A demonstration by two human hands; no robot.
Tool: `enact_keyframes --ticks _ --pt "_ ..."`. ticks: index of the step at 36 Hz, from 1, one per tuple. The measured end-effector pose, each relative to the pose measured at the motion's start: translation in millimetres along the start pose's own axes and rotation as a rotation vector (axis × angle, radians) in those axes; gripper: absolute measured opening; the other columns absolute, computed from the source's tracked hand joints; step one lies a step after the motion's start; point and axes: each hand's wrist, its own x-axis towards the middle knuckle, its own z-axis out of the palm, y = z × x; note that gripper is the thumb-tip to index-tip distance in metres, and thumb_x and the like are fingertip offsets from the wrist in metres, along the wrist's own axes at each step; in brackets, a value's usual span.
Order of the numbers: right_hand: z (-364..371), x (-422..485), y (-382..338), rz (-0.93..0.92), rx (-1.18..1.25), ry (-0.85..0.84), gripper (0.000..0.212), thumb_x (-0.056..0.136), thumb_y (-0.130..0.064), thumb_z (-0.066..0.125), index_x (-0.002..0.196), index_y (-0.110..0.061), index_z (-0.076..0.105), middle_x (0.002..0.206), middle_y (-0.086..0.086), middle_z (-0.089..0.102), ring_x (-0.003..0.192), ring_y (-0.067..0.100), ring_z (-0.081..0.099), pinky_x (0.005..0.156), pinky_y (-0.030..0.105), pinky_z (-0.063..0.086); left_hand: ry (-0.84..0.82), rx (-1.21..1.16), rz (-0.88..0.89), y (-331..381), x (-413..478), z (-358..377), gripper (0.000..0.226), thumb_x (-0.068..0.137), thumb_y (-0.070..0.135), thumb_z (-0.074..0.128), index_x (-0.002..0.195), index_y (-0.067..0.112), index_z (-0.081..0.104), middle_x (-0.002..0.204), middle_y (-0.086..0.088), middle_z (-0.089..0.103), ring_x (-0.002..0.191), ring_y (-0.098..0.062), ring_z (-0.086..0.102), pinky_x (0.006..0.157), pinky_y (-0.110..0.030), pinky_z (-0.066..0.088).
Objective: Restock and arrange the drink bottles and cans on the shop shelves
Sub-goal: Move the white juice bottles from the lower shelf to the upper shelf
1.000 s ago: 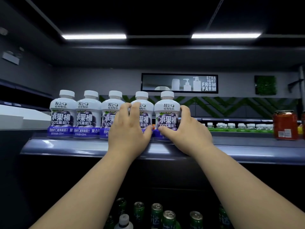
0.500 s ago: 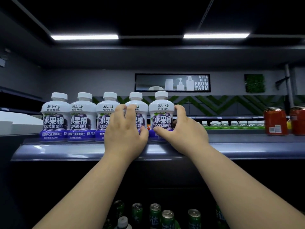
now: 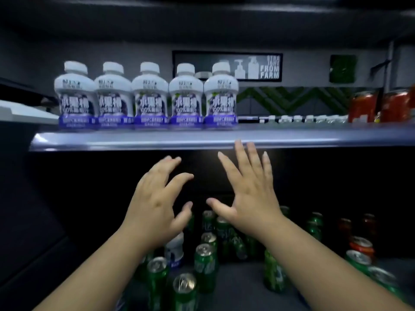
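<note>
Several white juice bottles with purple labels (image 3: 148, 97) stand side by side in a row on the grey upper shelf (image 3: 292, 138). Below that shelf's front edge, my left hand (image 3: 157, 205) and my right hand (image 3: 249, 189) hang in the air with fingers spread, each holding nothing. Under them, on the lower shelf, stand several green cans (image 3: 204, 265). One more white bottle (image 3: 175, 248) sits among the cans, partly hidden behind my left wrist.
Red cans (image 3: 363, 106) stand at the right end of the upper shelf, with a row of small white-capped bottles (image 3: 298, 118) behind. More red cans (image 3: 361, 245) sit at the right of the lower shelf. A dark side wall closes the left.
Both hands have let go of the two rightmost white bottles and dropped below the upper shelf, fingers now spread. The view has tilted down, showing more of the lower shelf.
</note>
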Motion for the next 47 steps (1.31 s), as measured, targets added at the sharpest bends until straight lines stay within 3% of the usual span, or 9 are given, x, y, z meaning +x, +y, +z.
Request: enact_keyframes --ticks 3,6,11,15,22,26,31,36,47 --pt "28.9 -47.9 -11.7 0.111 0.144 -0.249 0.094 0.08 -0.077 0.044 0.158 -0.04 0.007 0.169 -0.002 -0.008 0.154 0.018 -0.012 0.125 0.045 -0.004 -0.129 -0.076 -0.129 -2.5 -48.6 2.3 0.053 0.079 0.044 0.057 0.125 0.019 0.06 0.135 -0.004 0.053 0.124 -0.024 0.051 0.103 -0.042 0.044" --pt "56.4 -80.4 -21.3 0.27 0.345 -0.488 0.091 0.085 -0.065 0.062 0.157 -0.043 0.011 0.168 -0.011 0.003 0.154 0.015 0.007 0.122 0.04 0.02 -0.276 -0.031 -0.176 -8.4 -87.9 12.0 0.052 0.08 0.042 0.063 0.126 0.021 0.058 0.13 0.001 0.055 0.121 -0.02 0.051 0.1 -0.04 0.047" --pt "92.7 -117.2 -37.8 0.383 0.481 -0.598 0.085 0.085 -0.054 0.07 0.155 -0.039 0.024 0.161 -0.012 0.025 0.142 0.014 0.036 0.111 0.035 0.039 -0.434 -0.049 -0.302 -15.7 -135.3 21.5 0.055 0.079 0.035 0.071 0.13 0.022 0.056 0.13 0.001 0.056 0.12 -0.023 0.052 0.1 -0.039 0.044" --pt "113.5 -136.8 -54.5 0.454 0.553 -0.679 0.085 0.084 -0.051 0.071 0.154 -0.039 0.026 0.159 -0.01 0.031 0.141 0.014 0.037 0.108 0.034 0.04 -0.497 -0.08 -0.343 -23.1 -167.2 34.4 0.053 0.079 0.038 0.07 0.128 0.026 0.055 0.129 0.005 0.056 0.119 -0.021 0.052 0.097 -0.038 0.045" --pt "142.9 -157.8 -78.7 0.547 0.633 -0.682 0.081 0.083 -0.043 0.075 0.149 -0.04 0.029 0.144 -0.008 0.044 0.125 0.014 0.048 0.099 0.032 0.045 -0.43 -0.18 -0.238 -17.0 -199.3 50.2 0.046 0.077 0.035 0.061 0.12 0.021 0.059 0.119 0.005 0.059 0.113 -0.019 0.054 0.094 -0.037 0.049" --pt "151.0 -166.3 -83.6 0.587 0.658 -0.636 0.077 0.086 -0.041 0.075 0.145 -0.045 0.027 0.143 -0.009 0.048 0.122 0.012 0.051 0.099 0.035 0.048 -0.455 -0.227 -0.319 -15.1 -210.0 57.1 0.049 0.077 0.036 0.061 0.124 0.026 0.054 0.123 0.008 0.056 0.114 -0.018 0.053 0.089 -0.037 0.049" --pt "154.2 -172.8 -86.2 0.615 0.685 -0.614 0.081 0.086 -0.041 0.074 0.146 -0.052 0.021 0.145 -0.012 0.047 0.123 0.011 0.052 0.101 0.037 0.049 -0.52 -0.292 -0.435 -12.2 -218.6 67.1 0.056 0.081 0.033 0.067 0.134 0.026 0.051 0.134 0.008 0.051 0.123 -0.016 0.047 0.103 -0.034 0.043" --pt "155.0 -176.0 -84.8 0.588 0.691 -0.655 0.098 0.084 -0.043 0.074 0.147 -0.062 0.002 0.147 -0.01 0.049 0.126 0.012 0.054 0.102 0.042 0.049 -0.544 -0.401 -0.502 -5.2 -216.6 78.4 0.062 0.079 0.036 0.069 0.136 0.031 0.046 0.134 0.011 0.048 0.123 -0.014 0.048 0.102 -0.033 0.043" --pt "147.0 -176.9 -67.6 0.559 0.624 -0.677 0.091 0.093 -0.035 0.067 0.151 -0.056 0.002 0.152 -0.007 0.045 0.128 0.015 0.052 0.099 0.038 0.051 -0.566 -0.671 -0.618 9.6 -204.4 104.5 0.066 0.074 0.035 0.073 0.133 0.041 0.042 0.126 0.017 0.046 0.112 -0.002 0.053 0.093 -0.036 0.053"
